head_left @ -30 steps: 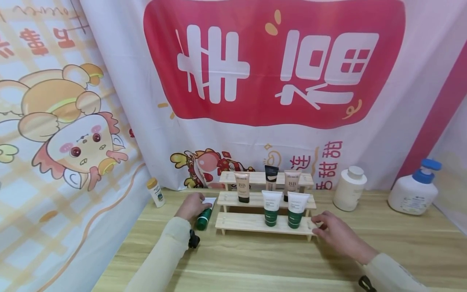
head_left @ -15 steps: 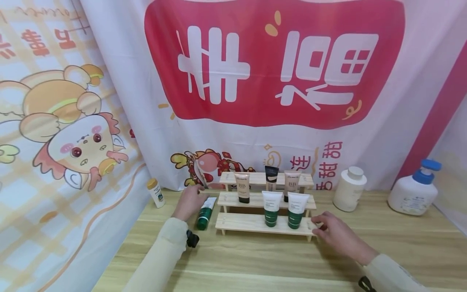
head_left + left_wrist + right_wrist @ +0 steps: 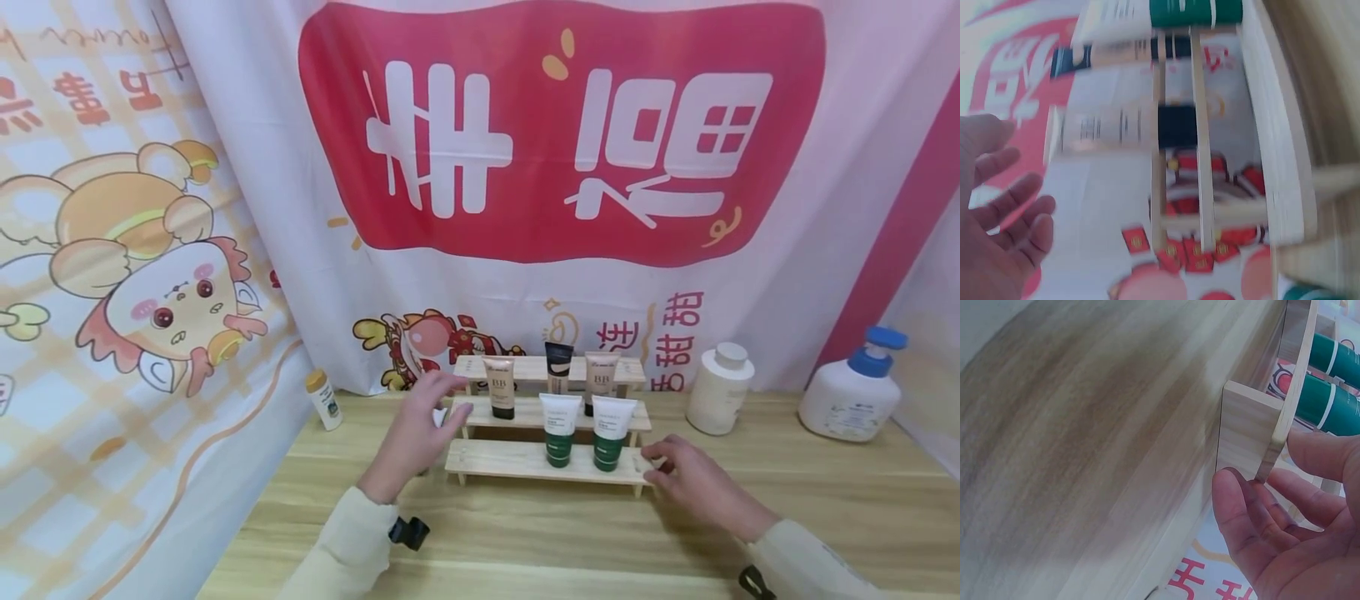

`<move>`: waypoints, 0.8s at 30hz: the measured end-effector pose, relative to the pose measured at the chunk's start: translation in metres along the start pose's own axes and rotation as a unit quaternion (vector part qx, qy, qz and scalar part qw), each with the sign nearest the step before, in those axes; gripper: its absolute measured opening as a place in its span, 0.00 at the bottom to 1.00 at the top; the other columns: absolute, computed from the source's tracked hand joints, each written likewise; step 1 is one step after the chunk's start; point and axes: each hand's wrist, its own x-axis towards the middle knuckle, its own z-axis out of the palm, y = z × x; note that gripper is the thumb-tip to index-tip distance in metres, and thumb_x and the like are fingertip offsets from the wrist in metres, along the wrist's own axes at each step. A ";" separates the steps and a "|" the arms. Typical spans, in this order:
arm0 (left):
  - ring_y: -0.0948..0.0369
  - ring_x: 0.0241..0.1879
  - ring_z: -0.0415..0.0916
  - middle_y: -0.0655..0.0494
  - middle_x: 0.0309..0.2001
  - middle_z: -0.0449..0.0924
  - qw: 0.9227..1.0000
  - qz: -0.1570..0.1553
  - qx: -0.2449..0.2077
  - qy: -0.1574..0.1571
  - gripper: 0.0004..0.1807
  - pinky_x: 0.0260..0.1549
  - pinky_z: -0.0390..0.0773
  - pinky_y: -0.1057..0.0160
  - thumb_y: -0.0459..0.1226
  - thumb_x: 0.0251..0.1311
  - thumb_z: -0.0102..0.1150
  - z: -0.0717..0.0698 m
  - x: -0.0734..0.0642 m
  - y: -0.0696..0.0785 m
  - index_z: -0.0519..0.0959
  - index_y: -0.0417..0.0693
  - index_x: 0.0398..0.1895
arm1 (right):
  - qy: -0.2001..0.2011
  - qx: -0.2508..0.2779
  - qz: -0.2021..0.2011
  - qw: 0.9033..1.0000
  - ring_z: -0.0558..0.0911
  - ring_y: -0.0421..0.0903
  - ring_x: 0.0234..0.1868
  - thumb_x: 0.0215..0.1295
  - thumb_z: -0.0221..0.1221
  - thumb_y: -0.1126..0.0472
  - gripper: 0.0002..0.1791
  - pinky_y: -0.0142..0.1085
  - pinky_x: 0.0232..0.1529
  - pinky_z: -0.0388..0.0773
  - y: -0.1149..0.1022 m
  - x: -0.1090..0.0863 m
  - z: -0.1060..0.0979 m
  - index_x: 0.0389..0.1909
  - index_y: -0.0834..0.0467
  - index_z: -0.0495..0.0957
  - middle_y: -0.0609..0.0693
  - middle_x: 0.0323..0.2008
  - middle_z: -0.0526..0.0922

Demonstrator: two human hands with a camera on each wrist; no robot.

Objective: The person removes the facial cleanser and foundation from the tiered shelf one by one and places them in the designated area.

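Observation:
A three-tier wooden display rack stands on the table. Two white-and-green tubes are upright on its lowest tier. Behind them are two BB cream tubes and a black-topped beige tube. My left hand hovers off the rack's left end, fingers spread and holding nothing; the left wrist view shows them apart from the BB cream tube. Another white-and-green tube lies beside the rack, mostly hidden behind that hand in the head view. My right hand pinches the lowest tier's right end.
A small yellow-capped bottle stands on the table at the left. Right of the rack are a white bottle and a blue-topped pump bottle. A printed curtain hangs close behind.
The left hand has let go of the lying tube, lifted, and swung right toward the rack, its fingers spreading. My right hand keeps its place at the rack's end.

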 end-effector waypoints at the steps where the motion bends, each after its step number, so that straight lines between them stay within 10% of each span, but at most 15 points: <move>1: 0.60 0.47 0.71 0.58 0.49 0.74 1.000 0.018 -0.002 -0.003 0.18 0.40 0.77 0.63 0.40 0.60 0.62 0.003 0.000 0.004 0.77 0.51 0.54 | -0.002 0.000 0.002 1.000 0.78 0.43 0.32 0.52 0.67 0.67 0.17 0.37 0.33 0.78 0.000 0.000 0.000 0.44 0.67 0.79 0.52 0.36 0.77; 11: 0.63 0.59 0.65 0.62 0.60 0.67 0.996 0.087 0.009 -0.034 0.28 0.54 0.71 0.61 0.43 0.59 0.64 0.044 0.009 0.028 0.70 0.63 0.64 | -0.003 0.005 0.011 1.000 0.77 0.43 0.32 0.52 0.67 0.68 0.17 0.36 0.32 0.78 0.000 0.001 0.002 0.44 0.67 0.79 0.51 0.35 0.76; 24: 0.62 0.57 0.65 0.52 0.57 0.70 0.992 0.127 -0.003 -0.024 0.25 0.55 0.68 0.62 0.40 0.57 0.64 0.081 0.020 0.034 0.74 0.50 0.60 | 0.006 -0.007 -0.006 1.000 0.77 0.42 0.32 0.52 0.67 0.67 0.17 0.35 0.33 0.78 0.003 0.001 0.002 0.44 0.66 0.79 0.51 0.36 0.77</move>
